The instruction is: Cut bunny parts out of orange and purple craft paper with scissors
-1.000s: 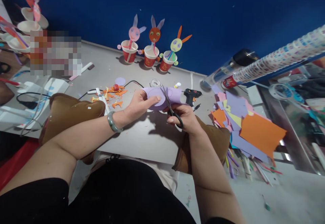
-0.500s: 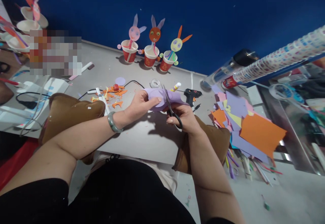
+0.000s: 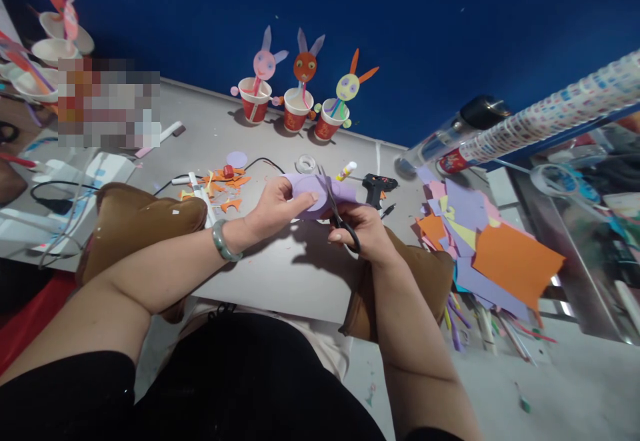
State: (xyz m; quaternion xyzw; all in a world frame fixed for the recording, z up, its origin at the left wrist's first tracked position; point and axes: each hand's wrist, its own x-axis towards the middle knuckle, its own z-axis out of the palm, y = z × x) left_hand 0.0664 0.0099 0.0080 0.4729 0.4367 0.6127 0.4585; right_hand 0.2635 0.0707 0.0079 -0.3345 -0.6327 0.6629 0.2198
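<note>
My left hand (image 3: pixel 275 208) pinches a sheet of purple paper (image 3: pixel 306 191), its thumb lying on top of a circle outline. In my right hand (image 3: pixel 365 231) is a pair of black-handled scissors (image 3: pixel 339 214), with my fingers in the handles. The scissor blades cross the paper just right of the circle and point away from me. Part of the purple paper sticks out to the right, over my right fingers. Both hands are above the grey table (image 3: pixel 270 281). Behind them lie a roll of tape (image 3: pixel 306 163), a glue stick (image 3: pixel 347 171) and a black glue gun (image 3: pixel 377 188).
Three red paper cups with rabbit faces (image 3: pixel 297 111) stand along the blue wall. Orange paper scraps (image 3: pixel 225 184) and a purple disc (image 3: pixel 237 159) lie left. Coloured paper sheets (image 3: pixel 517 261) are piled right, below stacked cups (image 3: pixel 545 108). Brown cushions (image 3: pixel 145 228) flank the near edge.
The right part of the purple paper now reaches less far right. My hands and the scissors stay almost in the same place.
</note>
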